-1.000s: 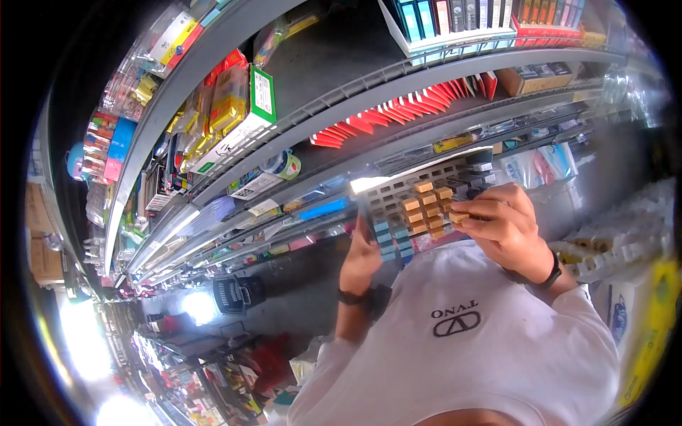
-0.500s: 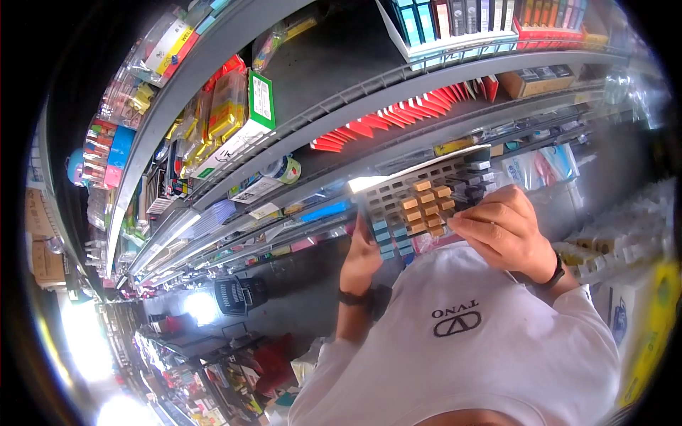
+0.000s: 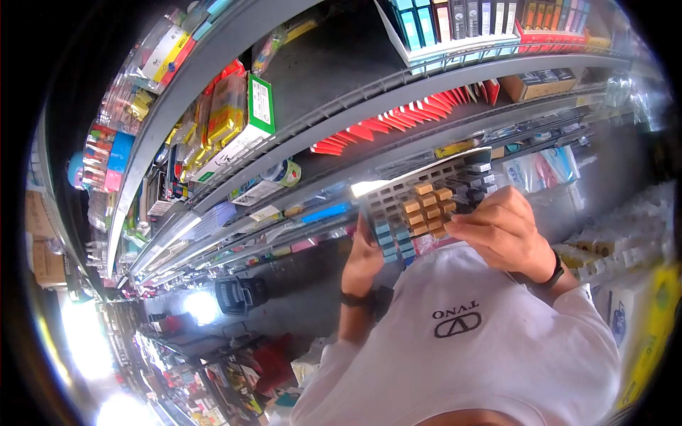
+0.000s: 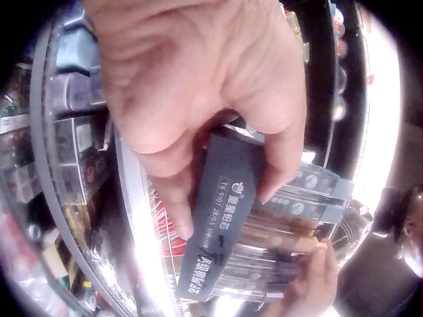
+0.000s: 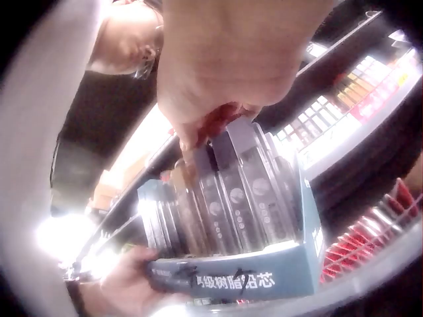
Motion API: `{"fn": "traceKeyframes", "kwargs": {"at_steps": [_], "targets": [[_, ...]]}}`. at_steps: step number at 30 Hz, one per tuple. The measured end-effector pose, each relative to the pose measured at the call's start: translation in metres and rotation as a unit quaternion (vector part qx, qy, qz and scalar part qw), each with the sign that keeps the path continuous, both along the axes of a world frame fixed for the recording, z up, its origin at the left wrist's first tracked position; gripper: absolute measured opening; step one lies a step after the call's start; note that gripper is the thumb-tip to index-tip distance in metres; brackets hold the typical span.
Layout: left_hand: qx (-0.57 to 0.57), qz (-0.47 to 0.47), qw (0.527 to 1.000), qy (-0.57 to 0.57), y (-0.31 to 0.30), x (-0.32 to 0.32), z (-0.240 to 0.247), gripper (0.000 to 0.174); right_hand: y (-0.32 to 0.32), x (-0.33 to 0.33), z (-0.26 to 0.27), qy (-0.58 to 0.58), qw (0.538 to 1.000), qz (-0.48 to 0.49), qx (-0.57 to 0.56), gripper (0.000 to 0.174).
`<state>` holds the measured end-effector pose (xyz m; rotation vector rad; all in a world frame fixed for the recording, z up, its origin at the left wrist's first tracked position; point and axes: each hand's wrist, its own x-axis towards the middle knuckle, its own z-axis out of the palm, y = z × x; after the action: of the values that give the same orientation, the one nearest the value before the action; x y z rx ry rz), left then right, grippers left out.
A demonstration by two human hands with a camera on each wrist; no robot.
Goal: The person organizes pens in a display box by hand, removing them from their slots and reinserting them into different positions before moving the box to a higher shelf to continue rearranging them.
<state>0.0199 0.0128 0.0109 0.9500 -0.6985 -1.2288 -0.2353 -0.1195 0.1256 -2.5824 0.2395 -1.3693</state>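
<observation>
My left hand (image 3: 362, 259) grips one end of a dark blue-grey display box (image 4: 221, 211) of pencil leads, held up in front of the shirt. Its thumb and fingers straddle the box end in the left wrist view. Clear lead tubes stand in rows in its slotted insert: teal-capped tubes (image 3: 386, 238) by the left hand, tan-capped tubes (image 3: 426, 206) in the middle, dark-capped tubes (image 3: 474, 181) at the far end. My right hand (image 3: 508, 227) has its fingers curled, thumb and fingertips pinching at a tan tube on the near side. Its palm hides part of the dark tubes.
Shelves run along in front, with red packets (image 3: 405, 113) in a row and a white box of slim cases (image 3: 455, 35) above. A green-edged carton (image 3: 261, 103) stands to the left. Slots without tubes show in the insert (image 3: 401, 184). A dark basket (image 3: 238, 295) sits on the floor.
My right hand has shifted slightly, its fingertips staying at the near tan tubes; the tan tube between them now shows less. The left hand keeps its grip, and the box has barely moved.
</observation>
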Motion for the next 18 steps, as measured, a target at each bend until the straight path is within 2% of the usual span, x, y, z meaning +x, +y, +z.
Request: {"fn": "traceKeyframes", "kwargs": {"at_steps": [1,6,10,12,18], "targets": [[-0.002,0.002,1.0,0.028,0.0,0.0,-0.004,0.092,0.0,0.0,-0.001,0.0,1.0,0.0,0.0,0.048],[-0.109,-0.078,0.988,0.077,0.01,0.019,-0.037,0.063,-0.002,-0.005,0.003,0.014,1.0,-0.001,0.003,0.049],[-0.118,-0.071,0.985,0.108,0.011,0.021,-0.044,0.056,-0.002,-0.008,0.005,0.013,1.0,-0.003,-0.003,0.046],[-0.116,-0.077,0.983,0.118,0.009,0.024,-0.05,0.053,-0.002,-0.009,0.006,0.014,1.0,-0.005,-0.008,0.045],[-0.038,-0.037,0.998,0.045,0.01,0.02,-0.04,0.045,-0.002,-0.01,0.007,0.019,0.999,-0.016,-0.022,0.042]]}}
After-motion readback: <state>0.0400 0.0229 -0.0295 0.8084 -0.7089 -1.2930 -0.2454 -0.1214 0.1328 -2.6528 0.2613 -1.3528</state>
